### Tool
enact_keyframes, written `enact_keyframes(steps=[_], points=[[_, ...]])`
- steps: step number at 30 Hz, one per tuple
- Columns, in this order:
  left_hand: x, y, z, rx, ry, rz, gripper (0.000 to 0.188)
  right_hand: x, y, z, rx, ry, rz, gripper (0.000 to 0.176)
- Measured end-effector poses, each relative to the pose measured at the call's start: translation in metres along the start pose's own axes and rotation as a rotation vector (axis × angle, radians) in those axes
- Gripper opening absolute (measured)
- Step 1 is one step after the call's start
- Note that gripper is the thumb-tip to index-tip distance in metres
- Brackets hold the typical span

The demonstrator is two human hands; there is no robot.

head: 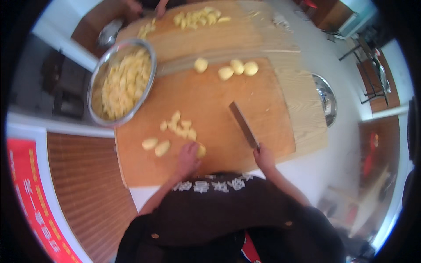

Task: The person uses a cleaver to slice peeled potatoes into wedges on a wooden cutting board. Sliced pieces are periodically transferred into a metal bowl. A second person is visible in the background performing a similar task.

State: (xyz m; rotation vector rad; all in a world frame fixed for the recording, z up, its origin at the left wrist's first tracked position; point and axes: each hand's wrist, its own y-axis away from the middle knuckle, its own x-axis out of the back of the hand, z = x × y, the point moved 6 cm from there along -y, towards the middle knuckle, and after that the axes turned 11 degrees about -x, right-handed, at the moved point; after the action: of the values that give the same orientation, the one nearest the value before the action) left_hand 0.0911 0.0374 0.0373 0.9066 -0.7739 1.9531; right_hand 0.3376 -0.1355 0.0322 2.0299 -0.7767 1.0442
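Note:
My right hand (264, 158) grips the handle of a broad-bladed kitchen knife (244, 125), its blade pointing up and left over the wooden cutting board (210, 98). My left hand (189, 159) rests on the board near its front edge, its fingers against a peeled potato piece (201, 150); whether they grip it is unclear. Just beyond those fingers lie several cut potato chunks (179, 126). To their left are two peeled potato pieces (162, 148). Several peeled potatoes (225, 73) sit along the far side of the board.
A large metal bowl (149, 83) of cut potatoes stands at the board's left far corner. Across the table, another person's hand (160, 9) is beside a second board (217, 37) with potato pieces (197, 18). A metal basin (325, 98) is beyond the table's right edge.

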Motion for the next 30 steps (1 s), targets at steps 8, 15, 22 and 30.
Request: enact_keyframes(steps=[8,15,22,30], points=[[0.057,0.116,-0.034,0.33,-0.094,0.155,0.056,-0.011,0.031,-0.055,0.369,0.023,-0.244,0.02],[0.029,0.072,-0.035,0.055,-0.122,0.094,0.047,-0.049,0.007,-0.11,0.485,0.175,-0.463,0.022],[0.01,0.045,-0.032,-0.199,-0.318,0.245,0.035,-0.038,0.011,-0.11,0.539,0.267,-0.287,0.019],[-0.008,0.067,-0.048,-0.018,-0.159,0.34,0.046,-0.026,0.047,-0.128,0.478,0.233,-0.245,0.019]])
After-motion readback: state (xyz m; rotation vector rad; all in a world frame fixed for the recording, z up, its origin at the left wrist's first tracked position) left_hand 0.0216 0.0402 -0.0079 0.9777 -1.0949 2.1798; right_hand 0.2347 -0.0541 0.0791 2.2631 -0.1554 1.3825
